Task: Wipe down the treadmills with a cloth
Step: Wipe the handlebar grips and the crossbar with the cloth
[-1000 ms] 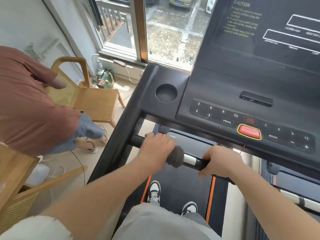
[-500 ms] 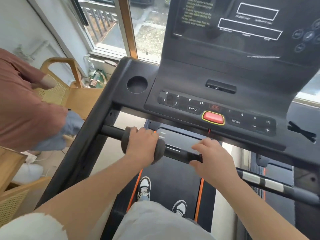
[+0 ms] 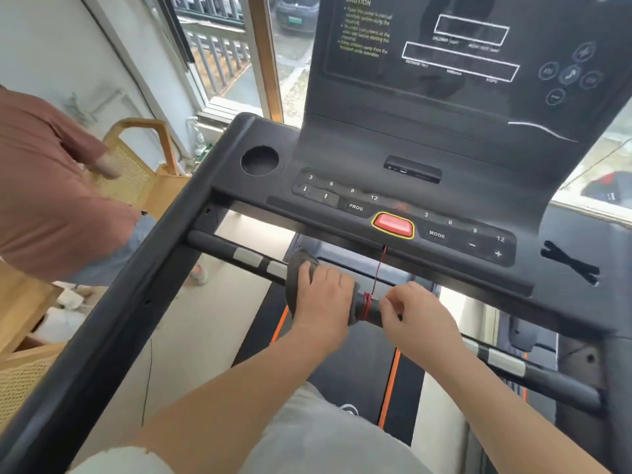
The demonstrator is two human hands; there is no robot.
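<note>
Head view: my left hand (image 3: 321,295) clasps one grey cloth (image 3: 297,268) round the handlebar (image 3: 222,246), right hand (image 3: 420,318) grips that handlebar bare; keys (image 3: 355,207) read PROG, MODE.

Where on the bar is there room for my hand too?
Free: the handlebar stretch between the left frame post and the cloth, and the stretch from the right hand out to the right post. Crowded: the middle, where the left hand, cloth and red cord bunch together.
</note>
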